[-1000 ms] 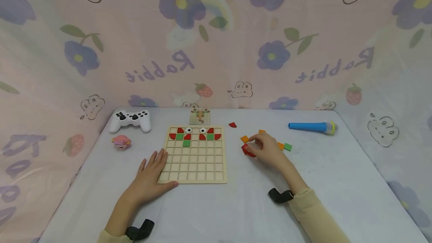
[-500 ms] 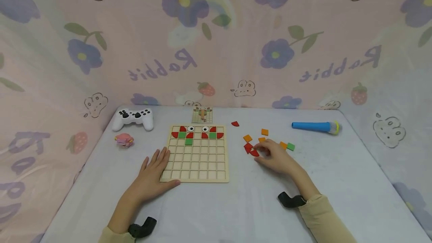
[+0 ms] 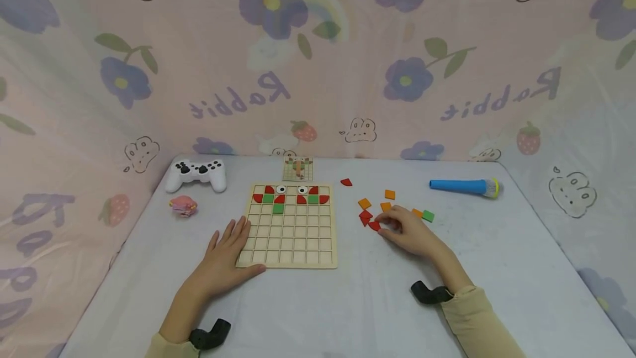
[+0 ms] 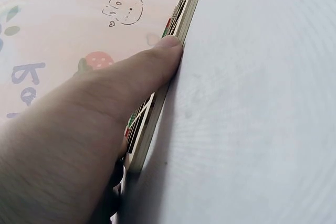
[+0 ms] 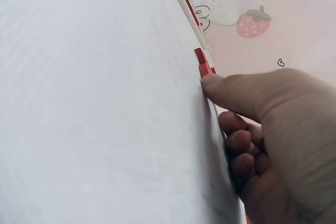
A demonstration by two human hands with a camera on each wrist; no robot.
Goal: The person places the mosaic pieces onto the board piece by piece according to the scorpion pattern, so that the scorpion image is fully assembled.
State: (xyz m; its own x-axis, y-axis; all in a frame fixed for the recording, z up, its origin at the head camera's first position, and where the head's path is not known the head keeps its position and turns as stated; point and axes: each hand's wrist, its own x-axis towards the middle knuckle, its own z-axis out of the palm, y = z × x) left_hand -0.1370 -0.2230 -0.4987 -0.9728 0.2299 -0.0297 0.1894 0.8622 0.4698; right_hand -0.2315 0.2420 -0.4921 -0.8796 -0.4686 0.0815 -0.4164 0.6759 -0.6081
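Observation:
A wooden grid board [image 3: 293, 242] lies flat, with red, green and eye-printed tiles in its upper rows. My left hand [image 3: 223, 261] rests along its left side and lower-left corner, fingers spread; in the left wrist view the thumb [image 4: 152, 64] presses the board's edge [image 4: 149, 129]. To the right of the board, my right hand [image 3: 409, 231] pinches a red quarter-circle tile [image 3: 374, 226] at its right end between thumb and index finger. In the right wrist view the thumb [image 5: 226, 88] touches the red tile [image 5: 205, 70]. More red tiles [image 3: 365, 216] lie beside it.
Orange tiles [image 3: 365, 203] and a green tile [image 3: 428, 216] lie around the right hand. A lone red tile [image 3: 346, 182] sits farther back. A pattern card [image 3: 298, 169], white game controller [image 3: 196, 175], pink toy [image 3: 183, 206] and blue toy microphone [image 3: 464, 187] are farther out.
My right hand has drawn back from over the red and orange tiles, then closed its fingertips at the quarter-circle tile's right end. The left hand stays on the board. The head view has shifted slightly.

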